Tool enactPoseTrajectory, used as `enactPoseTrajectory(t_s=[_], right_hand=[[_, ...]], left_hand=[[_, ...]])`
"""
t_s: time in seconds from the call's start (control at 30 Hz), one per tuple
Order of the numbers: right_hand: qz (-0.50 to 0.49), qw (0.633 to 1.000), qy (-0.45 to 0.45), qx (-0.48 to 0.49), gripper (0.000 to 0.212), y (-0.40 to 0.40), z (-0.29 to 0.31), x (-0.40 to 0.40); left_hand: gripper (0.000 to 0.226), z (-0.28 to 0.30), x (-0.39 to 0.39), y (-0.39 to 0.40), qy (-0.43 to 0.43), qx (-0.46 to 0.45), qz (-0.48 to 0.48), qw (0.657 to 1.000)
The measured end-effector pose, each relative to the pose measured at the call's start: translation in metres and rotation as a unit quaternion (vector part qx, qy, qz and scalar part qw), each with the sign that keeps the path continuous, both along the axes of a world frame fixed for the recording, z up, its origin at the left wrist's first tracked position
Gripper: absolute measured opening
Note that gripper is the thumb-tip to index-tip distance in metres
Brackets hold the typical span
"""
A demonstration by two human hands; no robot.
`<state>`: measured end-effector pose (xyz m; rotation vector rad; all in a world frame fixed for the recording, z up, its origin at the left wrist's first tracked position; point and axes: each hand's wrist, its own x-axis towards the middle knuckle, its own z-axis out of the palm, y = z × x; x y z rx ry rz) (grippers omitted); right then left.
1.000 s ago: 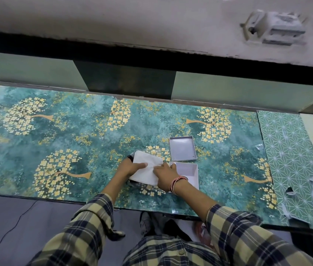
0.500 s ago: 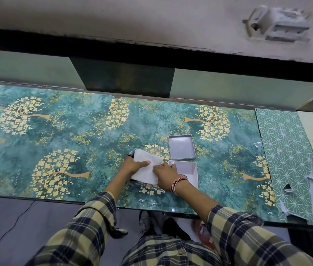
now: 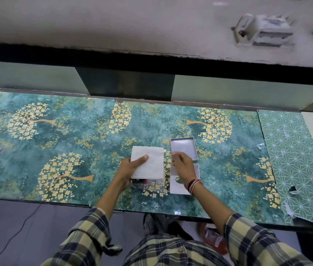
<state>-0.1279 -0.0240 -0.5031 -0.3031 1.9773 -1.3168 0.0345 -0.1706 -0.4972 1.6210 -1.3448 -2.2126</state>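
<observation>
Since earlier frame: right hand [image 3: 183, 165] is off paper [image 3: 150, 162] and now over box [image 3: 177, 190]. Paper squared up, appears lifted off worktop [image 3: 86, 135]. Left hand [image 3: 129, 169] grips paper, thumb on top, fingers beneath, likely to keep fold closed for carrying to box. Right hand loosely bent, nothing seen in it. Paper near front edge, mid-worktop, just left of right hand. Lid [image 3: 183, 148] behind box.
</observation>
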Motion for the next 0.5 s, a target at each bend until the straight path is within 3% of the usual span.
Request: enactPoseTrajectory(t_s=[0.1,0.17,0.33,0.5], right_hand=[[-0.086,0.967,-0.239,-0.015,0.047,-0.004,0.008,-0.007],[-0.067,0.948,-0.309,-0.021,0.068,-0.002,0.014,-0.007],[-0.07,0.935,-0.343,-0.063,0.087,0.001,0.018,-0.004],[-0.082,0.939,-0.33,-0.057,0.08,0.011,0.013,-0.001]], left_hand=[[0.044,0.01,-0.004,0.008,0.046,0.018,-0.012,0.999],[0.037,0.014,-0.009,0.016,0.07,0.029,-0.024,0.997],[0.039,0.015,-0.024,0.036,0.098,0.029,-0.05,0.993],[0.046,0.008,-0.038,0.054,0.096,-0.005,-0.072,0.993]])
